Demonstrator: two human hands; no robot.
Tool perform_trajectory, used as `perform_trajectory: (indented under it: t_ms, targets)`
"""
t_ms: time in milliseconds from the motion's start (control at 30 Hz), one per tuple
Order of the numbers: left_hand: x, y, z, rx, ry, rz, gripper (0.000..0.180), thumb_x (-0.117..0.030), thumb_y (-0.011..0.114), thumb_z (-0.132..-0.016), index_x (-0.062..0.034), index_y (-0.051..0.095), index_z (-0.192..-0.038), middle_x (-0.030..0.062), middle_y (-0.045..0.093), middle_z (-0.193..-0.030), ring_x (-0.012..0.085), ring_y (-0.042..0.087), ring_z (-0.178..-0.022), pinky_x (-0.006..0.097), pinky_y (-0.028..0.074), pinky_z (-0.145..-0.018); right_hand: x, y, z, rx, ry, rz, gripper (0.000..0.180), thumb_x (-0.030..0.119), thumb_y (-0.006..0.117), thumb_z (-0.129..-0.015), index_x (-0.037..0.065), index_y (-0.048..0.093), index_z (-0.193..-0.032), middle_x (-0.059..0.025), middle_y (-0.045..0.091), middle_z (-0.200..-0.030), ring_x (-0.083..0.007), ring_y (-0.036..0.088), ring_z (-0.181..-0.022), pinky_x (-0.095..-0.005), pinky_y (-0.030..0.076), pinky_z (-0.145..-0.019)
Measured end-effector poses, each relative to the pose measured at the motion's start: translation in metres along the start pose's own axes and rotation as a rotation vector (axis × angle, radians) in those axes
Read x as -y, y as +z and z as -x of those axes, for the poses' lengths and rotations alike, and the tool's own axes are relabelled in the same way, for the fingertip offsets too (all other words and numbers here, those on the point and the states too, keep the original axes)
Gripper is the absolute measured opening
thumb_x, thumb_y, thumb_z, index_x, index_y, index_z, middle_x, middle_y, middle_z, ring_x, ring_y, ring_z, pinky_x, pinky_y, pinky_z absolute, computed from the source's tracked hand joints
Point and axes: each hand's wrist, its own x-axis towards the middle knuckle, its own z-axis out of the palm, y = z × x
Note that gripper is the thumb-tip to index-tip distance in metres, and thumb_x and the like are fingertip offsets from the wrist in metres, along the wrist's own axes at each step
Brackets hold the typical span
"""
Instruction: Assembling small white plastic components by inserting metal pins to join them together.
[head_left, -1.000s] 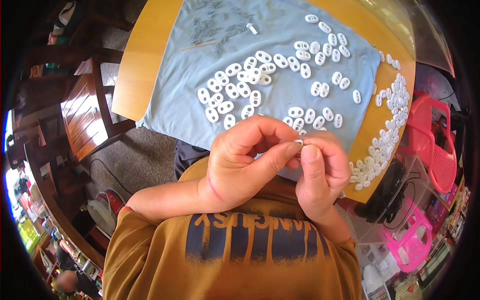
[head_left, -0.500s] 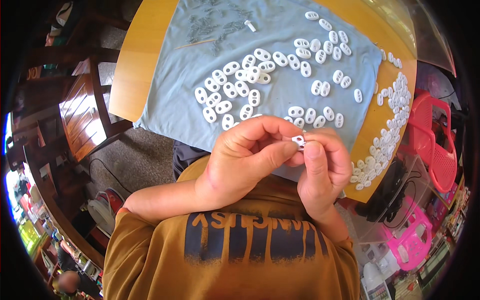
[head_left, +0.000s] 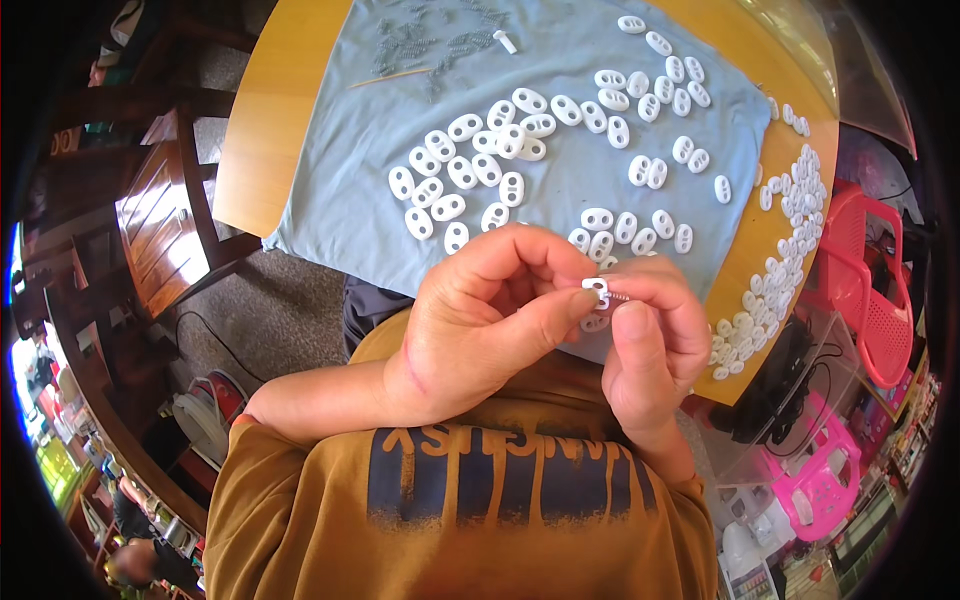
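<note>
A small white two-holed cord lock (head_left: 595, 288) is pinched between the thumb and forefinger of my left hand (head_left: 490, 320). At its right side a thin metal coil spring (head_left: 618, 297) sticks out toward my right hand (head_left: 650, 345), whose thumb and forefinger close on the spring's outer end. Whether the spring sits inside the piece cannot be made out. Both hands are above the near edge of a light blue cloth (head_left: 350, 180). Several more white two-holed pieces (head_left: 447, 207) lie loose on the cloth beyond my hands.
A pile of dark springs (head_left: 430, 45) lies at the cloth's far left, near a thin wooden stick (head_left: 388, 77) and a small white peg (head_left: 505, 42). Many smaller white pieces (head_left: 790, 250) line the wooden table's (head_left: 265, 130) right edge. A red plastic chair (head_left: 870, 280) stands at right.
The white piece has turned slightly in my left fingers. My right thumb and forefinger have drawn a little to the right, and the spring now shows between the hands.
</note>
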Motion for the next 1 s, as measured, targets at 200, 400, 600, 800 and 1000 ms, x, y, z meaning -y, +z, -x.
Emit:
perform_trajectory:
  t_ms: [200, 400, 600, 800, 1000]
  targets:
    - [-0.002, -0.003, 0.001, 0.038, 0.122, -0.286, 0.016, 0.007, 0.058, -0.080, -0.0015, 0.055, -0.093, 0.0056, 0.058, -0.086, 0.0077, 0.054, -0.071, 0.019, 0.044, -0.060, 0.006, 0.003, 0.001, -0.057, 0.048, 0.093, 0.006, 0.001, 0.057, -0.084, -0.002, 0.058, -0.088, -0.0047, 0.055, -0.080, -0.0069, 0.044, -0.065, -0.0196, 0.035, -0.057]
    - [0.000, -0.011, -0.007, 0.109, 0.670, -0.849, 0.015, 0.010, 0.059, -0.077, -0.0005, 0.056, -0.088, 0.0072, 0.058, -0.084, 0.0087, 0.054, -0.071, 0.020, 0.043, -0.059, 0.006, 0.006, 0.001, -0.055, 0.078, 0.138, 0.004, 0.003, 0.057, -0.084, -0.001, 0.057, -0.084, -0.0021, 0.053, -0.073, -0.0059, 0.041, -0.061, -0.0198, 0.031, -0.054]
    - [-0.004, -0.004, -0.001, -0.013, 0.113, -0.206, 0.012, 0.005, 0.059, -0.079, -0.0003, 0.055, -0.090, 0.0043, 0.058, -0.080, 0.0075, 0.054, -0.067, 0.020, 0.043, -0.056, 0.006, 0.009, 0.000, -0.049, 0.166, -0.067, 0.008, 0.005, 0.056, -0.086, -0.001, 0.058, -0.091, -0.0025, 0.053, -0.081, -0.0058, 0.044, -0.067, -0.0193, 0.035, -0.060]
    - [-0.007, -0.006, 0.000, -0.029, -0.052, -0.086, 0.014, 0.004, 0.059, -0.081, -0.0014, 0.055, -0.093, 0.0032, 0.058, -0.081, 0.0062, 0.054, -0.065, 0.018, 0.044, -0.057, 0.016, 0.011, -0.002, -0.119, 0.241, -0.168, 0.014, 0.004, 0.056, -0.086, -0.002, 0.058, -0.099, -0.0041, 0.054, -0.087, -0.0064, 0.046, -0.073, -0.0199, 0.036, -0.065]
    - [-0.004, -0.006, 0.000, -0.039, -0.026, -0.096, 0.014, 0.006, 0.058, -0.081, -0.0010, 0.055, -0.092, 0.0030, 0.058, -0.081, 0.0063, 0.054, -0.067, 0.018, 0.044, -0.058, 0.013, 0.007, -0.002, -0.030, 0.159, 0.142, 0.008, 0.002, 0.058, -0.084, -0.003, 0.058, -0.091, -0.0050, 0.055, -0.083, -0.0079, 0.047, -0.068, -0.0200, 0.037, -0.061]
